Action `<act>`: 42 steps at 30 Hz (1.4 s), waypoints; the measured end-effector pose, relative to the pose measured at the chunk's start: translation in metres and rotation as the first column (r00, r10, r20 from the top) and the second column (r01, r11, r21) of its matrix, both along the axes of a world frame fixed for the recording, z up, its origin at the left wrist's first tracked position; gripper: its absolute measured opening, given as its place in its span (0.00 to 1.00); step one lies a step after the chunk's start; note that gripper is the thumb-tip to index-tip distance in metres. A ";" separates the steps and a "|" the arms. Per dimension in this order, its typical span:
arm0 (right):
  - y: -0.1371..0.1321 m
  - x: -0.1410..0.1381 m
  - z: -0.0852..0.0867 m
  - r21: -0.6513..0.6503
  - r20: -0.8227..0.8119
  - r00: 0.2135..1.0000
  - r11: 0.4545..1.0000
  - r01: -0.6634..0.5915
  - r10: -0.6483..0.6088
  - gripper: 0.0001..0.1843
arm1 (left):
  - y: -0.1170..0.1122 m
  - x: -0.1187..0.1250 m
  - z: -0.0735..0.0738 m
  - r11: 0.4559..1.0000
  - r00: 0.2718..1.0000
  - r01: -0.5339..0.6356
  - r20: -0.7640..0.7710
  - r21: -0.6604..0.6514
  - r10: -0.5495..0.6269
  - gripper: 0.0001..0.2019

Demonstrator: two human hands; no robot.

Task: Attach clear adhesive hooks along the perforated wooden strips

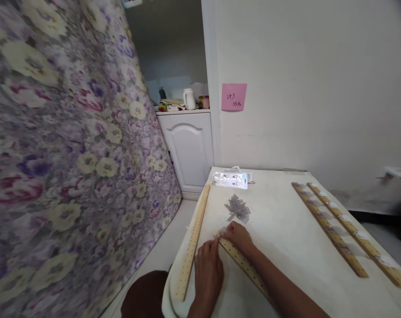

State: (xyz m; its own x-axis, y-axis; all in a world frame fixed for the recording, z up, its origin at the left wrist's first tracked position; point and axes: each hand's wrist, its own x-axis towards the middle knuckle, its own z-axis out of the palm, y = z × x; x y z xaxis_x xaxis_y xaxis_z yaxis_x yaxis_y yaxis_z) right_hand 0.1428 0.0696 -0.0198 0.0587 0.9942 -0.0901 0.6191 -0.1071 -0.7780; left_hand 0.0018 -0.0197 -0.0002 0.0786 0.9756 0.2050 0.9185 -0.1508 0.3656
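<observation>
A pale wooden strip with rows of small holes (240, 261) lies slantwise on the white table, passing under my right forearm. Beside its far end rests my left hand (209, 267), fingers curled and pressed together against the strip. Closed in a pinch over the same end is my right hand (238, 236). Something small and shiny (217, 234) shows at the fingertips, too small to name. Just beyond the hands sits a little heap of grey translucent pieces with shiny bits (236, 207). Along the table's left edge lies a second perforated wooden strip (194, 243).
Clear plastic packets (230, 180) lie at the table's back left. On the right, two darker wooden strips (329, 227) carry clear and whitish pieces. A floral curtain (71, 154) hangs at left. A brown rounded thing (145, 295) stands beside the table (273, 203).
</observation>
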 end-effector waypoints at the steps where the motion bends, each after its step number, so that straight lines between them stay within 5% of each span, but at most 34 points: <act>1: 0.000 0.000 0.000 0.001 -0.003 1.000 1.000 -0.003 0.003 0.16 | 0.000 -0.001 -0.001 1.000 1.000 0.006 0.004 -0.001 -0.006 0.28; 22: -0.004 0.012 -0.002 0.120 -0.112 0.993 0.992 0.035 -0.022 0.06 | 0.007 -0.014 -0.022 0.994 0.979 0.035 0.196 0.101 -0.055 0.24; 27: 0.007 0.026 0.004 0.365 0.171 0.982 0.931 0.014 -0.082 0.15 | 0.009 -0.018 -0.028 0.993 0.967 0.030 0.249 0.114 -0.058 0.22; 33: 0.025 0.026 0.007 0.347 0.393 0.914 0.937 -0.044 -0.102 0.12 | 0.008 -0.018 -0.028 0.993 0.962 0.020 0.268 0.119 -0.052 0.21; 38: 0.023 0.030 0.014 0.394 0.170 0.980 0.919 0.031 -0.106 0.11 | 0.008 -0.018 -0.027 0.992 0.960 0.016 0.275 0.128 -0.051 0.21; 42: 0.018 0.045 0.026 0.256 -0.175 0.977 0.953 0.165 -0.122 0.08 | 0.009 -0.019 -0.027 0.991 0.958 0.033 0.278 0.132 -0.069 0.21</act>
State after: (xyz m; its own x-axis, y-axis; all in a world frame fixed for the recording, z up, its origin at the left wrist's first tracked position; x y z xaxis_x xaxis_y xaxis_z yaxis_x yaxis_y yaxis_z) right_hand 0.1873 0.0881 0.0061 0.2087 0.9651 0.1582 0.4818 0.0393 -0.8754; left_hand -0.0173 -0.0109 -0.0274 0.0495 0.9371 0.3456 0.7712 -0.2557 0.5829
